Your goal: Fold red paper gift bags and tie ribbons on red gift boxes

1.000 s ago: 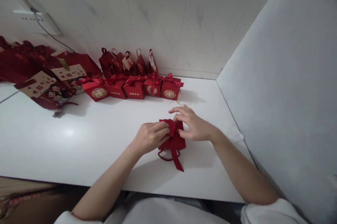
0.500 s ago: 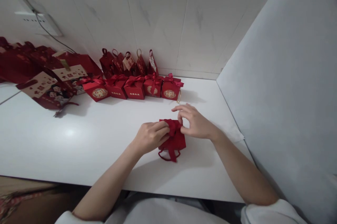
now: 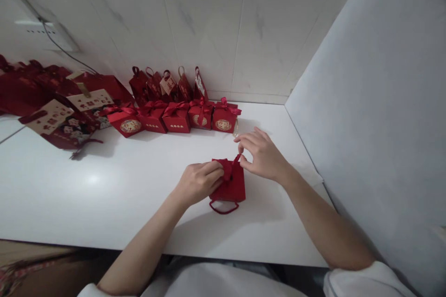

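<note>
A small red gift box (image 3: 234,188) stands on the white table in front of me, with a red cord handle (image 3: 224,212) looping out at its near side. On its top lies a red ribbon (image 3: 227,169), partly gathered into a loop. My left hand (image 3: 202,180) is closed on the ribbon at the box's left, its fingertips partly hidden. At the upper right, my right hand (image 3: 261,155) pinches a ribbon end between thumb and index finger and holds it raised off the box. The other fingers of that hand are loosely curled.
A row of red boxes with bows (image 3: 177,120) stands behind, with several triangular red boxes (image 3: 167,85) against the tiled wall. Larger red gift bags (image 3: 62,125) fill the left. A white panel (image 3: 376,102) bounds the right side. The white table's (image 3: 139,204) front edge is near me.
My right hand has moved slightly up and right, drawing up a ribbon end. The ribbon tail that hung over the box's front is gone from there. My left hand stays in place.
</note>
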Demonstrator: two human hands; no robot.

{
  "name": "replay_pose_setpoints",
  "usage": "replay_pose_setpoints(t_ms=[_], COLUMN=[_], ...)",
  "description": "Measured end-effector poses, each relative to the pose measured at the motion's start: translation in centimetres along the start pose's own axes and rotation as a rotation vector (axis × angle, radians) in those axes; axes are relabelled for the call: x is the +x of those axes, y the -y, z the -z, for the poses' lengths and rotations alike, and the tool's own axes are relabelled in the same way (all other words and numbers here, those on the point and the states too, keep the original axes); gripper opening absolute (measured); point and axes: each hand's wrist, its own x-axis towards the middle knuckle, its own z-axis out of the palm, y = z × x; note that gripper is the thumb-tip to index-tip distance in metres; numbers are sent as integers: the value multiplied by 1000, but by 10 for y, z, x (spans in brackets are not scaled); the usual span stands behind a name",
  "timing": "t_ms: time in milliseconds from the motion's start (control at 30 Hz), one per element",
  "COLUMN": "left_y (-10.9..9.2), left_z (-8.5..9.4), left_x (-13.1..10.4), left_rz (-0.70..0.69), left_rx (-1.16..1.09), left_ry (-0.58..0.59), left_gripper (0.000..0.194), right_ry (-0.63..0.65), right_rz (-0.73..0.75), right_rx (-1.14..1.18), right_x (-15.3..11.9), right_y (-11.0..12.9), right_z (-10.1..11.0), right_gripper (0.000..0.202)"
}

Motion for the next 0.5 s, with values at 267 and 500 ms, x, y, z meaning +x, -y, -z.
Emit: replay_pose_setpoints(t_ms=[267,500], left_y=[-1,-1], left_z=[0,-1], left_x=[1,-1], left_rz=[-4,7], left_rx=[3,2], left_ry=[-21,-7], left_gripper=[15,16], right_ry=[141,-184], right_rz=[-87,-78], right_rx=[340,251], right_x=[-5,-7], right_y=[7,-3], right_z=[1,5], right_gripper=[38,18])
